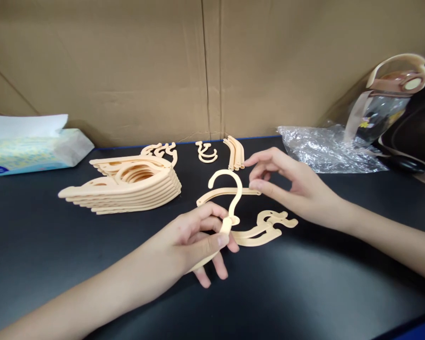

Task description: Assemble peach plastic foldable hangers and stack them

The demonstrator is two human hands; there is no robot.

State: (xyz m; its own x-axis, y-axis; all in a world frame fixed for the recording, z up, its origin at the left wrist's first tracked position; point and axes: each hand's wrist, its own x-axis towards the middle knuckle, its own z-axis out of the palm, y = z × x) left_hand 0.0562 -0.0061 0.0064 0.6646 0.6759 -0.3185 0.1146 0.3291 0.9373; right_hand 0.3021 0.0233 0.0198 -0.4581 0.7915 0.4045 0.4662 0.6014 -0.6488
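My left hand (198,241) grips a cream plastic folding hanger (225,226) near the base of its hook, which points up. The palm and fingers hide part of its arm. To the right, my right hand (283,182) has its thumb and index finger apart. Its thumb tip is by the right end of a curved cream strip (223,191), and I cannot tell whether they touch. The index fingertip is close to a small bundle of curved strips (235,153). Beyond my left fingers lie loose hanger arms (258,236) with notched ends.
A stack of cream hanger pieces (141,193) stands at left, with loose hooks (159,150) behind it. More hooks (208,153) lie at the back centre. A tissue pack (31,146), a clear plastic bag (329,148) and a bottle (386,113) flank the black table (127,264). Cardboard (145,71) rises behind.
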